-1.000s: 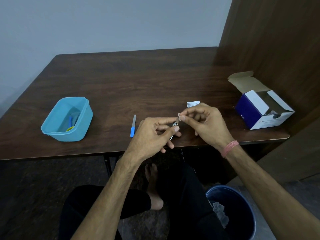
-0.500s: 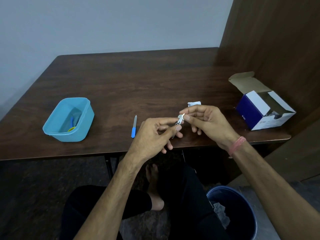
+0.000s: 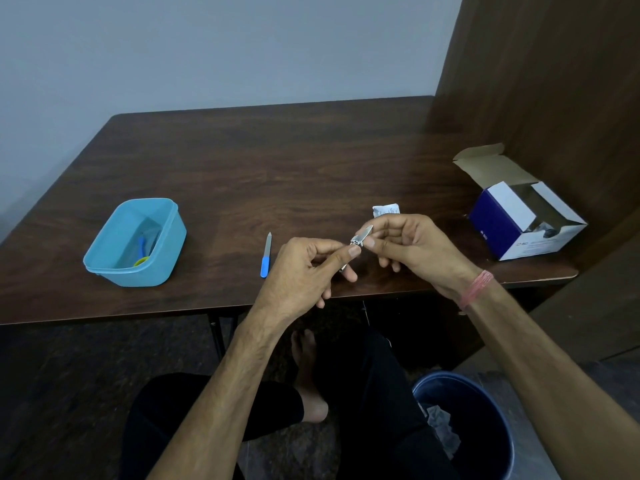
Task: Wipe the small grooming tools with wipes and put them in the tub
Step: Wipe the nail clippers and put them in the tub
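A small metal nail clipper [image 3: 360, 237] is held above the near edge of a dark wooden table [image 3: 277, 174], pinched between a person's two hands. The left hand [image 3: 304, 271] grips its lower end between thumb and forefinger. The right hand [image 3: 412, 247] pinches the raised lever end with thumb and fingertips; whether a wipe is tucked between those fingers cannot be made out. A torn white wipe sachet [image 3: 386, 211] lies on the table just beyond the right hand.

A blue-handled nail file [image 3: 266, 255] waits on the wood to the left of the hands, apparently not yet cleaned. Farther left, the light blue tub [image 3: 135, 242] already holds a blue and yellow tool [image 3: 142, 249]. An opened blue and white box [image 3: 526, 221] sits at the right edge, and a dark blue bin [image 3: 464, 427] with crumpled waste stands on the floor below.

The risk appears to lie in the grip: the clipper is small, slick and held only at its ends over the table edge, so a slip during wiping could drop it to the lap or floor, possibly into the bin. Its cutting edge could also nick a fingertip.
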